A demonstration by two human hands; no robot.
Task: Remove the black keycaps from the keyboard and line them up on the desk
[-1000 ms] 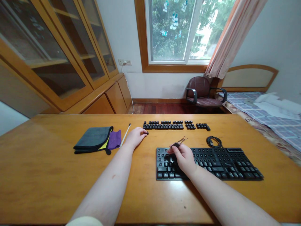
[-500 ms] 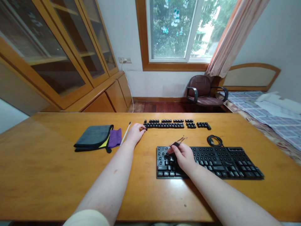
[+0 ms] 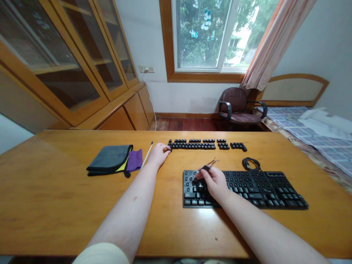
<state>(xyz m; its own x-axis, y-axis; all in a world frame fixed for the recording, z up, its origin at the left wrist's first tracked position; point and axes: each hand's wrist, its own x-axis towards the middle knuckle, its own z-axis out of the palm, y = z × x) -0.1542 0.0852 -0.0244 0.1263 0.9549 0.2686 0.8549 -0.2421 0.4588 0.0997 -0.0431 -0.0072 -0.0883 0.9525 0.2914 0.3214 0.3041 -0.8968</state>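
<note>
On the table (image 3: 55, 205), keycaps (image 3: 192, 146) lie behind the keyboard (image 3: 254, 186) (cloths (image 3: 110, 157) to its left).

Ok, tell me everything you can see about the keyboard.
The black keyboard, seemingly plastic, lies flat on the wooden table. Lower rows carry keycaps; upper rows show small bare mounts. A rectangular panel sits at its upper right; a coiled black cable lies behind the keyboard. The right hand hides part of its left half; whether they touch is unclear.
</note>
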